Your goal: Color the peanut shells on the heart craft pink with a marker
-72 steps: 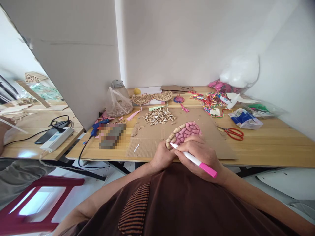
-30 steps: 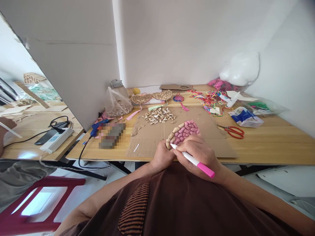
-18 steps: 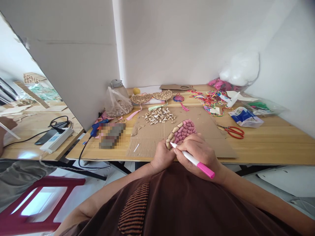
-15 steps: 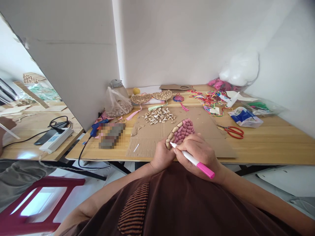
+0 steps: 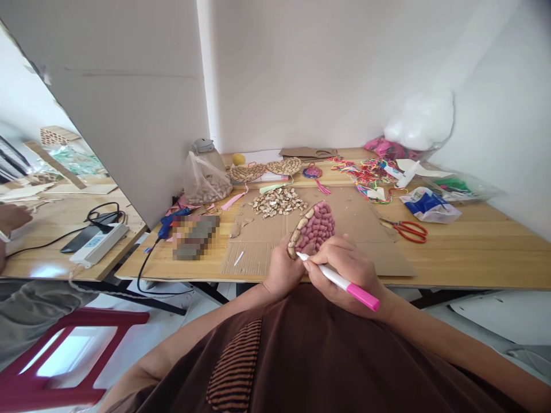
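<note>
One head-worn view looks forward and down, close over the wooden table (image 5: 473, 252), facing the corner walls.

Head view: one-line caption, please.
Left hand steadies a peanut-shell heart while right hand colours it with a pink marker.

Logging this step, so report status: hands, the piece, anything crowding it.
Left hand grips peanut-shell piece, mostly pink. Right hand holds pink marker, tip at the shells near its lower left edge. Loose shell pile beyond, apart.
</note>
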{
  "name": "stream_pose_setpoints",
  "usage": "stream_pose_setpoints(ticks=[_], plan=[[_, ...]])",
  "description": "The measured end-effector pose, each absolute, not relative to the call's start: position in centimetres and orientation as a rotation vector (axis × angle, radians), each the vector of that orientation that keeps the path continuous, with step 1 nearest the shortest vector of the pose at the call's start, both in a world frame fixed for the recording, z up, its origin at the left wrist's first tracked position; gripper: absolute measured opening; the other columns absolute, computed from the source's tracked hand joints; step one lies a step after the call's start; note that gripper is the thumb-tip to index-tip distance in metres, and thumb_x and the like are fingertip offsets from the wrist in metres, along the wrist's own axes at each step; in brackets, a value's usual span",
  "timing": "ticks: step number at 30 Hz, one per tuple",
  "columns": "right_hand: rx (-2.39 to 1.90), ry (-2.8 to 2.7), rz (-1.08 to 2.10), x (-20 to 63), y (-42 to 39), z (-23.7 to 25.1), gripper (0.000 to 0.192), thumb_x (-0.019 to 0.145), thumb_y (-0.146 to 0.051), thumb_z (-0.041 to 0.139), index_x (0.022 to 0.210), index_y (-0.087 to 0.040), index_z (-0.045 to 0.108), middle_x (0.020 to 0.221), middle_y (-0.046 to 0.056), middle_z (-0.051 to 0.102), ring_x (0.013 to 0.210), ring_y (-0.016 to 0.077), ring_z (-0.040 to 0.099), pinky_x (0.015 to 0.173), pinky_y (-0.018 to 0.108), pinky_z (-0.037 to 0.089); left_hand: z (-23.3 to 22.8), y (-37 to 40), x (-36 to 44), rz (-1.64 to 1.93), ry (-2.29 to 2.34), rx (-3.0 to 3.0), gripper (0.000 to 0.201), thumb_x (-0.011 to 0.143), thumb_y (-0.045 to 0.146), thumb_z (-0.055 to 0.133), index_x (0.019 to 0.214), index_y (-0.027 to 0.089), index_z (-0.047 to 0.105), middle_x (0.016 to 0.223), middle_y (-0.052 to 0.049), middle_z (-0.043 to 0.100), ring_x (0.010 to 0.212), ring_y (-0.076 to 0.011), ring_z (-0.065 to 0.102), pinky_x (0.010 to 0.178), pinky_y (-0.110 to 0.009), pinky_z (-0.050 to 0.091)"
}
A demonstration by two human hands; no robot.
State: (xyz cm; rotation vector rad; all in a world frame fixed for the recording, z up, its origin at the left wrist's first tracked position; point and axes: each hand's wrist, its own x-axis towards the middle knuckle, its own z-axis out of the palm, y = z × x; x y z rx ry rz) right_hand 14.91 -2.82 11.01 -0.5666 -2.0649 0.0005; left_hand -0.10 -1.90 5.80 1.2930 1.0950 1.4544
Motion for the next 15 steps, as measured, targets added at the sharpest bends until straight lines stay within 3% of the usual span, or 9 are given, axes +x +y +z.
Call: stream_pose_setpoints(ticks=[6, 15], plan=[[-0.743, -1.938, 0.094, 15.76, -3.17, 10.37, 0.016, 0.088, -0.02, 0.075, 0.097, -0.025, 0.062, 0.084, 0.001, 0.073, 0.073, 0.017, 0.068, 0.07, 0.032, 0.055, 7.03, -2.26, -0.14, 1.391, 0.979, 1.156, 0.033, 0.068, 0.041, 0.087, 0.07, 0.016, 0.064, 0.064, 0.001, 0.064, 0.062, -0.0147, 0.06, 0.064, -0.027, 0.053], [-0.737, -1.966, 0.207, 15.83, -2.85, 10.91, 0.009, 0.093, -0.018, 0.068, 0.099, -0.024, 0.068, 0.087, 0.003, 0.076, 0.077, 0.0183, 0.072, 0.071, 0.033, 0.057, 6.19, -2.06, -0.03, 1.305, 0.919, 1.045, 0.036, 0.069, 0.046, 0.085, 0.072, 0.015, 0.066, 0.066, -0.002, 0.067, 0.058, -0.0151, 0.061, 0.06, -0.029, 0.053]])
